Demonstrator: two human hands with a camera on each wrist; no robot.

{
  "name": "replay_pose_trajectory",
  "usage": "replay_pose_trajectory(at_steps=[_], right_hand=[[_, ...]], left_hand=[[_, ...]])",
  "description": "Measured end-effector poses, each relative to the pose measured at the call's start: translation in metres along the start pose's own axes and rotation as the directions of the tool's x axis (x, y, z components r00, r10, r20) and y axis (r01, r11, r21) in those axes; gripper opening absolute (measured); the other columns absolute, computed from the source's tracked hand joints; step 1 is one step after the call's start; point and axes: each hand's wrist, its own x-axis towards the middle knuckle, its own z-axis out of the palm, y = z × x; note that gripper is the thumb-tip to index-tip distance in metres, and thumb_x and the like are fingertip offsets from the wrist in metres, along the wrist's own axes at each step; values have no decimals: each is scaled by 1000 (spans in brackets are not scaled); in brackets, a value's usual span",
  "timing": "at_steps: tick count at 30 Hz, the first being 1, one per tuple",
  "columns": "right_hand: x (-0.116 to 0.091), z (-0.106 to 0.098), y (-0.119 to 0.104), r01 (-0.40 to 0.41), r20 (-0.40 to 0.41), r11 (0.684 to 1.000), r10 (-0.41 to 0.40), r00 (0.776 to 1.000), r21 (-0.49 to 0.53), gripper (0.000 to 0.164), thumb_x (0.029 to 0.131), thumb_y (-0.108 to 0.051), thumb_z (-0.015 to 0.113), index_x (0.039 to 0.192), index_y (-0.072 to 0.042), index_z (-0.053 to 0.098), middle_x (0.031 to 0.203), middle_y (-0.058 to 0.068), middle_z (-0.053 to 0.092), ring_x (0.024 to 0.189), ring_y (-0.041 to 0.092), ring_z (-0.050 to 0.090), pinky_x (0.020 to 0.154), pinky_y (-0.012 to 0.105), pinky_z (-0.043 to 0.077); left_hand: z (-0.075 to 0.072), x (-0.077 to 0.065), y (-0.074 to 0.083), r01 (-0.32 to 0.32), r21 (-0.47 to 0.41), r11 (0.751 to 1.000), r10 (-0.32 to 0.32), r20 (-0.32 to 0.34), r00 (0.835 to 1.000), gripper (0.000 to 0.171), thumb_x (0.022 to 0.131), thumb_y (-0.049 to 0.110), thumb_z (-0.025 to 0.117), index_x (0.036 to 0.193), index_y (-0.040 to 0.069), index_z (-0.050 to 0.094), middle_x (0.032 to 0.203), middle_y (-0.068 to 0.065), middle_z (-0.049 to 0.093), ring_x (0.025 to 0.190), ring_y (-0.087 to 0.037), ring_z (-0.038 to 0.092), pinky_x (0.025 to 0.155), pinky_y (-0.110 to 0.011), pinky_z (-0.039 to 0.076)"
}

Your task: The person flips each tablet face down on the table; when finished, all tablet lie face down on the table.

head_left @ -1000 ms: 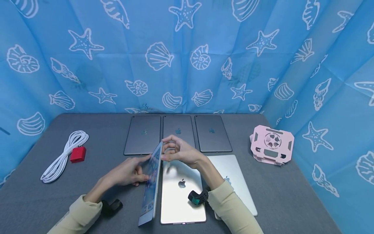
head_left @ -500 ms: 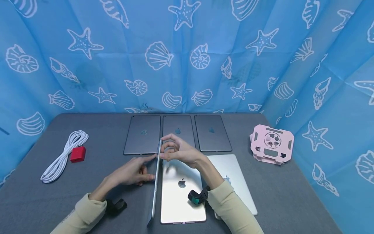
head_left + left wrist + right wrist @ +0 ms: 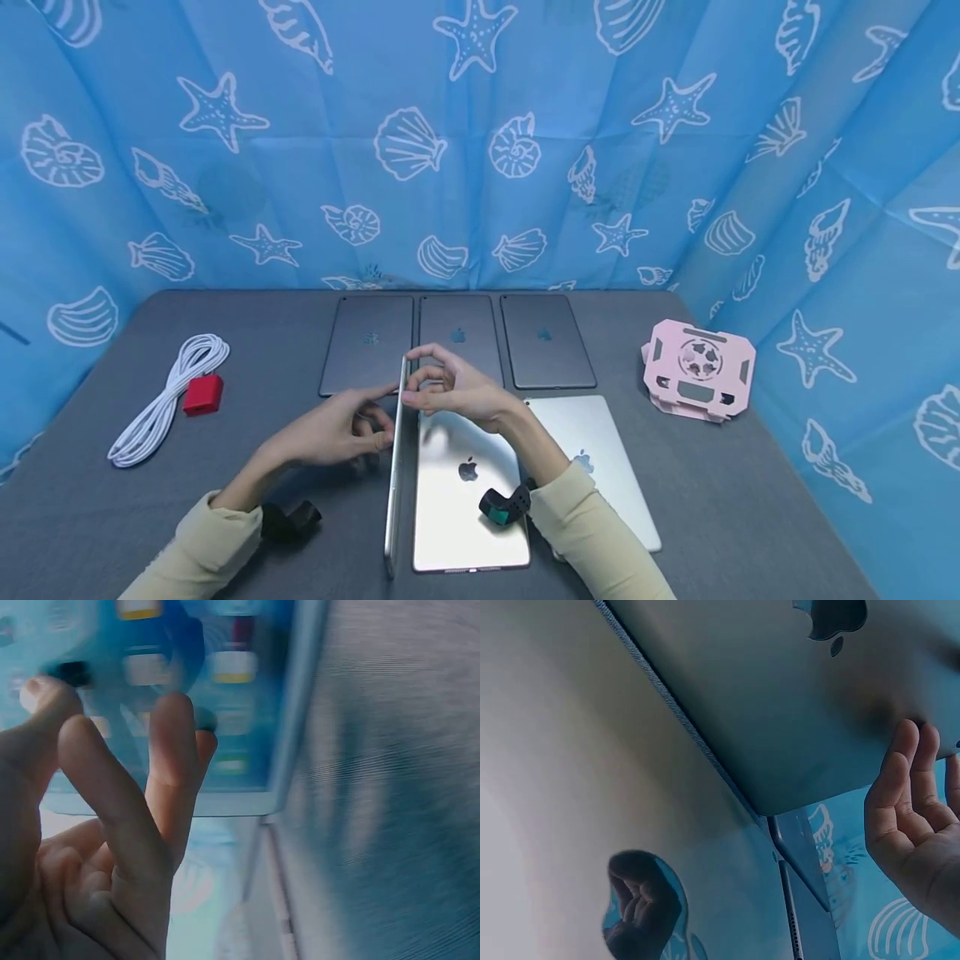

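Note:
A silver tablet (image 3: 397,475) stands on its long edge, seen almost edge-on in the head view. Its lit screen (image 3: 251,712), with app icons, faces my left hand (image 3: 330,429). Index finger at the far edge and thumb beside the glass, that left hand has loosely bent fingers in front of the screen. From the other side my right hand (image 3: 461,390) pinches the upper far corner, fingertips against the metal back (image 3: 757,705) in the right wrist view. Just right of the upright tablet lies a silver tablet (image 3: 468,525), face down.
Another silver tablet (image 3: 618,475) lies partly under the right forearm. Three dark grey tablets (image 3: 367,362) form a row behind. A coiled white cable (image 3: 161,408) with a red charger block (image 3: 202,394) is at left, a pink stand (image 3: 697,371) at right. A patterned curtain (image 3: 480,167) hangs behind.
The held tablet has swung from leaning with its screen visible to nearly vertical, edge-on. The left hand's thumb and fingers have shifted at the screen; the right hand keeps its pinch, moving slightly left.

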Motion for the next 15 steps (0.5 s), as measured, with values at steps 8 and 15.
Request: replay_pose_trajectory(at_steps=[8, 15], right_hand=[[5, 7, 3, -22, 0, 1000, 22, 1000, -20, 62, 94, 2, 67, 147, -15, 38, 105, -3, 62, 91, 12, 69, 94, 40, 55], [12, 18, 11, -60, -39, 987, 55, 998, -152, 63, 93, -6, 73, 146, -19, 42, 101, -3, 62, 85, 11, 69, 87, 32, 53]], left_hand=[[-17, -17, 27, -21, -20, 1000, 20, -41, 999, 100, 95, 38, 71, 165, 6, 7, 112, -19, 73, 78, -33, 75, 55, -36, 58], [-29, -31, 28, -33, 6, 999, 33, -55, 998, 100, 96, 32, 73, 165, 5, 6, 120, -24, 71, 79, -23, 75, 57, -36, 59]])
